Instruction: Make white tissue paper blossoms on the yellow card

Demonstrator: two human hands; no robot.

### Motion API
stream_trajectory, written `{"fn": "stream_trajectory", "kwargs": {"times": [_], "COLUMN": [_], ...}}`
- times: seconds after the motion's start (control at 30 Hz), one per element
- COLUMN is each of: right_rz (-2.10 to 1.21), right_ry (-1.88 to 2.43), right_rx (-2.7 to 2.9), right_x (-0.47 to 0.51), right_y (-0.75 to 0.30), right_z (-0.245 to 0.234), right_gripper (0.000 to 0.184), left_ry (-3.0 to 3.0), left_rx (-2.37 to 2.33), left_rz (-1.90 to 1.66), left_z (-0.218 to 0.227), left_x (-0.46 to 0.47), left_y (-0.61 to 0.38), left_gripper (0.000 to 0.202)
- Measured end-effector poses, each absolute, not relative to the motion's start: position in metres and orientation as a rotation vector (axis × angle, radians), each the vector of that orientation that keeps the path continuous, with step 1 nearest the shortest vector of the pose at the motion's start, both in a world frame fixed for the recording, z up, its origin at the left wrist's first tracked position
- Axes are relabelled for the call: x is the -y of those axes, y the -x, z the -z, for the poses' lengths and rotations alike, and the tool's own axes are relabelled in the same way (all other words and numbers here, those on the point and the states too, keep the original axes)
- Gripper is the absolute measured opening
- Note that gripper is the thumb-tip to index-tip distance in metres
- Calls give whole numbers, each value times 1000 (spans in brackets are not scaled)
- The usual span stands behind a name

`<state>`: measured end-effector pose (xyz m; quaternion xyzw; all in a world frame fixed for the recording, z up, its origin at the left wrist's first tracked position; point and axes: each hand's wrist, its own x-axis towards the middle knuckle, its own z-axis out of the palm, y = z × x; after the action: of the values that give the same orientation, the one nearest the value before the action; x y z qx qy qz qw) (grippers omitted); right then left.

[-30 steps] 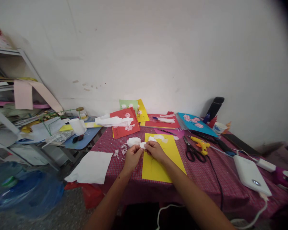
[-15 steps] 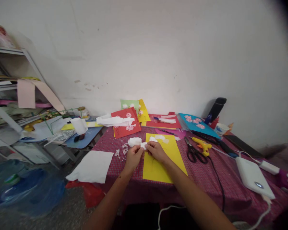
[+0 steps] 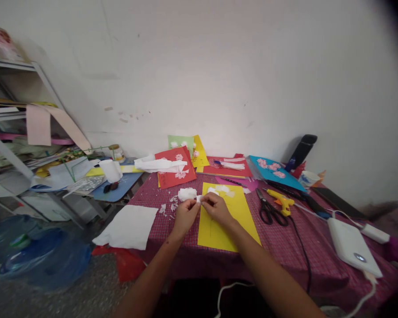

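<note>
Between the fingertips of my left hand [image 3: 186,217] and my right hand [image 3: 218,209] is a small piece of white tissue paper [image 3: 199,199]. Both hands pinch it over the left edge of a yellow sheet [image 3: 230,221]. White tissue pieces [image 3: 223,190] lie at the top of that sheet, which also bears thin drawn lines. Just behind my left hand sits a white tissue wad [image 3: 187,194], with torn paper scraps [image 3: 172,206] beside it. A larger white tissue sheet [image 3: 129,226] is spread at the table's left corner.
To the right lie black-handled scissors [image 3: 271,212], a yellow glue gun [image 3: 283,202] with its cord, and a white power bank [image 3: 353,245]. Red cards [image 3: 177,176] and a blue card [image 3: 275,173] with pink paper flowers lie along the wall. A paper cup [image 3: 308,179] stands at the right.
Less of the white tissue piece shows between my fingertips, and my hands have drawn slightly closer together. The whole view has shifted a little.
</note>
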<state>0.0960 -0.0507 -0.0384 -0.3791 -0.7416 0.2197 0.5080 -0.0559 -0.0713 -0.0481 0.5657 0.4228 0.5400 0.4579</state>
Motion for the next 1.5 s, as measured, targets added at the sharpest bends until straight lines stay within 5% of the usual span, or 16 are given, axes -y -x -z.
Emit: {"fn": "stream_trajectory", "kwargs": {"times": [1.5], "right_rz": [-566], "right_ry": [950], "right_rx": [1872], "right_x": [48], "right_y": [-97], "right_z": [45], "right_gripper": [11], "left_ry": [-1450], "left_rx": [-1043], "left_rz": [-1339], "left_z": [51], "left_x": [70], "left_y": [56], "left_gripper": [23]}}
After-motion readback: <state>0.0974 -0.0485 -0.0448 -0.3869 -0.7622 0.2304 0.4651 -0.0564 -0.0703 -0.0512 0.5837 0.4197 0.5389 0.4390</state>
